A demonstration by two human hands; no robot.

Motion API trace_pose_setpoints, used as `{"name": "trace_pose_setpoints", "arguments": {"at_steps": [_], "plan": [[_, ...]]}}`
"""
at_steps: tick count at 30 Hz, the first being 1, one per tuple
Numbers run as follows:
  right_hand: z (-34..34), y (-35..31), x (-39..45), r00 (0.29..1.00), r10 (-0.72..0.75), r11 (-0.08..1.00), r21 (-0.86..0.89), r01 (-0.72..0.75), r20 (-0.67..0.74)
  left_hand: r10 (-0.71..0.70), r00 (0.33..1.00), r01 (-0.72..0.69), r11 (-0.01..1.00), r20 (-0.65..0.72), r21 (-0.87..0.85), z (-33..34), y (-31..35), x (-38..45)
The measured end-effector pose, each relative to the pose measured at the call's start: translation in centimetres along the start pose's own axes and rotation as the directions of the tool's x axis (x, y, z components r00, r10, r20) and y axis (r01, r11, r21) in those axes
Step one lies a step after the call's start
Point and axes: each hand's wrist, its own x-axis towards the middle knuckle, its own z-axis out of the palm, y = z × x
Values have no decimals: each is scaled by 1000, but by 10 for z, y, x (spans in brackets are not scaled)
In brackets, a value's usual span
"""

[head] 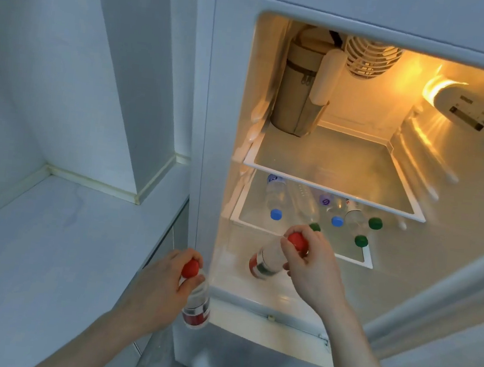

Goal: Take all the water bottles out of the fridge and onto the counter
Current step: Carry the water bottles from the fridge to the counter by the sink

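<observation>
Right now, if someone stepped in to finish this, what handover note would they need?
Left hand: grips a red-capped bottle by its neck, outside the fridge, beside the counter.
Right hand: grips a second red-capped bottle by the cap, at the fridge's lower front.
Done: no bottle shows on the visible counter.
Left: set both down, then clear the lower shelf: two blue-capped bottles, three green caps and a clear bottle lying between. The upper shelf holds only a beige pouch.
</observation>
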Motion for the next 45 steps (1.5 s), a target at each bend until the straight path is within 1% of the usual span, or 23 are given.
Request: {"name": "trace_pose_setpoints", "arguments": {"at_steps": [3, 5, 7, 12, 17, 18, 20, 22, 25, 26, 30, 33, 35, 36, 37, 40, 42, 43, 45], "plan": [[9, -3, -10, 975, 38, 992, -125, -11, 219, -68, 997, 68, 998, 40, -5, -1, -26, -18], [21, -5, -19, 944, 42, 989, -148, 8, 328, -97, 994, 97, 995, 40, -11, -3, -41, -30], [34, -8, -28, 913, 29, 988, -148, 35, 406, -119, 992, 119, 993, 32, -11, -4, -51, -40], [67, -21, -37, 844, -19, 985, -135, 108, 537, -199, 980, 199, 980, -13, -31, -3, -63, -64], [98, -42, -31, 761, -130, 970, -76, 229, 635, -340, 939, 334, 938, -52, -96, -11, -69, -92], [103, -46, -29, 742, -145, 966, -67, 248, 655, -360, 931, 353, 930, -58, -99, -12, -68, -97], [114, -55, -25, 676, -177, 951, -51, 304, 715, -419, 903, 409, 906, -92, -112, -13, -66, -112], [122, -63, -23, 629, -206, 935, -40, 353, 749, -462, 878, 448, 885, -123, -123, -13, -65, -124], [131, -72, -22, 545, -269, 905, 14, 426, 794, -533, 829, 520, 846, -170, -116, -12, -61, -142], [136, -75, -24, 494, -295, 891, 49, 451, 818, -569, 799, 555, 823, -196, -124, -11, -57, -152], [150, -83, -28, 384, -345, 864, 131, 486, 857, -641, 721, 616, 767, -263, -179, -6, -49, -180], [165, -92, -40, 283, -395, 839, 218, 498, 874, -698, 641, 665, 712, -319, -224, -1, -47, -208], [172, -98, -51, 238, -430, 819, 265, 509, 871, -725, 598, 689, 683, -342, -242, 2, -45, -224], [178, -102, -60, 208, -439, 807, 281, 519, 874, -742, 569, 707, 662, -354, -251, 3, -41, -237], [180, -104, -63, 198, -438, 801, 280, 529, 877, -746, 559, 711, 655, -362, -254, 4, -39, -241], [196, -128, -92, 83, -440, 744, 311, 591, 894, -780, 465, 736, 603, -418, -307, 3, -31, -283], [203, -143, -112, 27, -439, 715, 331, 616, 898, -785, 433, 741, 589, -443, -321, 1, -31, -309], [209, -154, -131, -7, -450, 695, 355, 625, 893, -796, 398, 751, 568, -455, -336, -1, -29, -331], [216, -168, -157, -43, -458, 677, 379, 631, 888, -806, 361, 763, 545, -468, -349, -3, -28, -359]]}}
